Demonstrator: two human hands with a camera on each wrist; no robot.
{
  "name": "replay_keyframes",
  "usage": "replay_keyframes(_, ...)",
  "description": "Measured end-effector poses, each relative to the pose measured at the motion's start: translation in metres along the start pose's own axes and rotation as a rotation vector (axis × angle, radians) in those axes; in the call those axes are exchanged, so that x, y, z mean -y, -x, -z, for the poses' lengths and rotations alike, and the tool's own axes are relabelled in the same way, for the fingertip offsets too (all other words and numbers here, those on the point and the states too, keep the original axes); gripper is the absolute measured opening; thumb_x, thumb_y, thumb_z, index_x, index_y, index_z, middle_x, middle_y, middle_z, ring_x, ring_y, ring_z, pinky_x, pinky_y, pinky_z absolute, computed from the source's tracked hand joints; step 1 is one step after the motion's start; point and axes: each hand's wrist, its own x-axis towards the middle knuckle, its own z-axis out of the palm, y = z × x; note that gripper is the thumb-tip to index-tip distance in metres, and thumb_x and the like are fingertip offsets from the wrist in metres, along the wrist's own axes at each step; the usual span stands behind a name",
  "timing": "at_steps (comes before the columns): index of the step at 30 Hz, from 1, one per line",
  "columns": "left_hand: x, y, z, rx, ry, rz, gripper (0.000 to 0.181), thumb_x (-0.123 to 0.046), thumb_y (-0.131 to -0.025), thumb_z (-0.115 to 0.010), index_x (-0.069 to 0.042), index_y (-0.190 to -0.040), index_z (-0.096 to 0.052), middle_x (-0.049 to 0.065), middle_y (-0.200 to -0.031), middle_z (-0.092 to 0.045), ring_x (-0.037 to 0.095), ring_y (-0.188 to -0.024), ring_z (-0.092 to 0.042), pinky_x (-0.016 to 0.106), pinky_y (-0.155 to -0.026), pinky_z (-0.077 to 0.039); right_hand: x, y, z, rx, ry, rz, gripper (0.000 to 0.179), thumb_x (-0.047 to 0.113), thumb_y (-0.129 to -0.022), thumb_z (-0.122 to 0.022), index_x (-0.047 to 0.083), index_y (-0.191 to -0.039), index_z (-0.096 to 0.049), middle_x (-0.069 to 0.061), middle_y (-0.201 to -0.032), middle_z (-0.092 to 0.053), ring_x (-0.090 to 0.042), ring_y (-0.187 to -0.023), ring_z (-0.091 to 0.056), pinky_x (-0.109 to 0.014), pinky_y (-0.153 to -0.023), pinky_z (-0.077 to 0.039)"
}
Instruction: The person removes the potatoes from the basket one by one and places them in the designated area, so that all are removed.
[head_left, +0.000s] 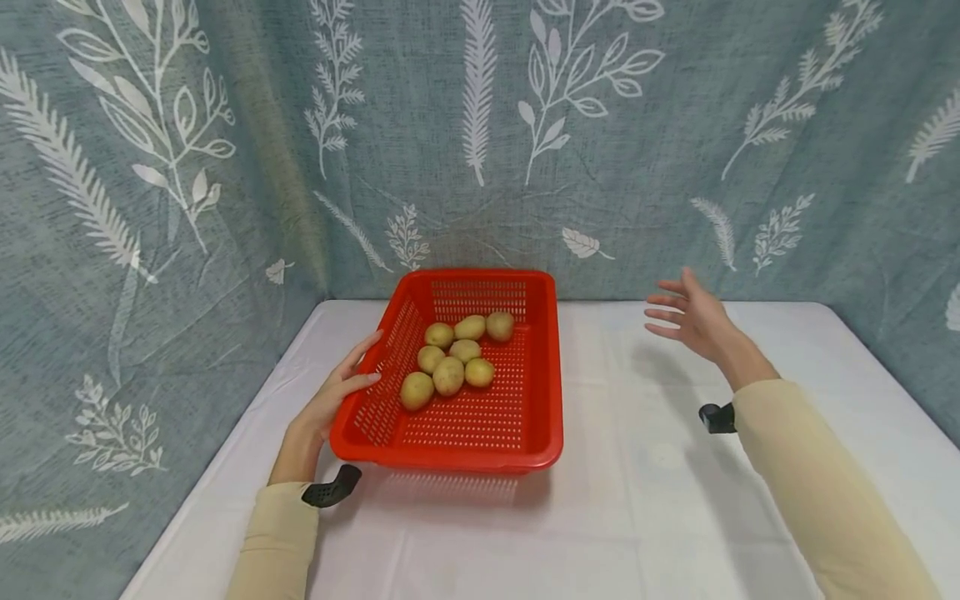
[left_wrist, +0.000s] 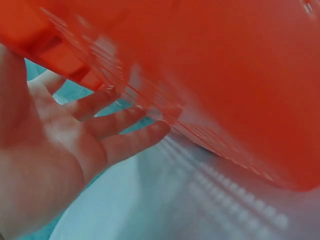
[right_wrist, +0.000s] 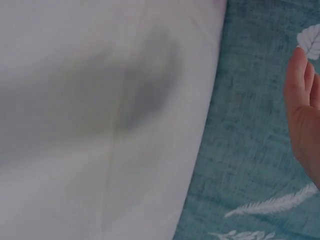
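Note:
A red plastic basket (head_left: 491,457) with slotted walls and base stands out over the white table. Several yellowish potatoes (head_left: 448,377) lie together in its left and back part. My left hand (head_left: 330,400) holds the basket's left rim, the thumb over the edge. In the left wrist view, the other fingers (left_wrist: 127,145) of that hand spread along the outside of the slotted wall. Well to the right of the basket, my right hand (head_left: 693,321) hovers above the table, holding nothing, its fingers loosely extended and apart. Only part of it shows in the right wrist view.
A white cloth (head_left: 615,517) covers the table. Blue-green curtains (head_left: 420,100) with white leaf patterns hang behind it and at both sides. Dark wrist-worn cameras (head_left: 330,487) sit at both cuffs. The right arm casts a shadow on the cloth.

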Motion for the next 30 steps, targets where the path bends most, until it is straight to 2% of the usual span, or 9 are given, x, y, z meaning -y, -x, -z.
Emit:
replay_keyframes(4,0.0,0.002,0.0,-0.014,-0.016,0.012,0.064,-0.003,-0.096,-0.042,-0.023,-0.153,-0.021,0.013,-0.134,-0.038,0.025,-0.108,-0.056,0.041,-0.082,-0.051,0.007,-0.007,-0.017,0.008,-0.023,0.013,0.079,0.059,-0.094,-0.024,0.011,-0.154,-0.006,-0.019,-0.155,-0.011,-0.035,-0.139,-0.018,-0.043,-0.106,-0.03)
replay_keyframes(14,0.0,0.001,-0.001,-0.031,-0.036,0.019,0.063,-0.003,-0.096,-0.043,-0.023,-0.153,-0.022,0.013,-0.135,-0.035,0.025,-0.108,-0.055,0.039,-0.082,-0.051,0.023,-0.025,-0.06,0.029,-0.069,0.024,0.073,0.055,-0.097,-0.025,0.011,-0.154,-0.012,-0.017,-0.155,-0.016,-0.034,-0.139,-0.02,-0.045,-0.106,-0.029)
replay_keyframes(19,0.0,0.001,-0.001,-0.037,-0.031,0.028,0.065,-0.003,-0.095,-0.043,-0.022,-0.153,-0.021,0.014,-0.137,-0.033,0.025,-0.109,-0.054,0.039,-0.082,-0.051,0.024,-0.033,-0.081,0.027,-0.069,0.022,0.07,0.052,-0.099,-0.026,0.009,-0.153,-0.015,-0.017,-0.154,-0.019,-0.033,-0.138,-0.023,-0.044,-0.105,-0.03)
replay_keyframes(26,0.001,0.0,0.0,-0.033,-0.027,0.029,0.065,-0.002,-0.095,-0.041,-0.021,-0.153,-0.019,0.015,-0.138,-0.031,0.026,-0.111,-0.052,0.038,-0.082,-0.051,0.022,-0.045,-0.113,-0.028,-0.137,0.042,0.066,0.049,-0.1,-0.029,0.01,-0.152,-0.022,-0.015,-0.151,-0.026,-0.032,-0.137,-0.027,-0.044,-0.103,-0.034)
replay_keyframes(30,0.0,0.0,-0.001,-0.042,-0.034,0.034,0.066,-0.002,-0.094,-0.042,-0.022,-0.153,-0.019,0.016,-0.139,-0.029,0.027,-0.111,-0.052,0.039,-0.082,-0.051,0.019,-0.052,-0.133,-0.025,-0.202,0.048,0.065,0.048,-0.1,-0.031,0.01,-0.152,-0.023,-0.015,-0.15,-0.027,-0.031,-0.136,-0.029,-0.045,-0.102,-0.035)
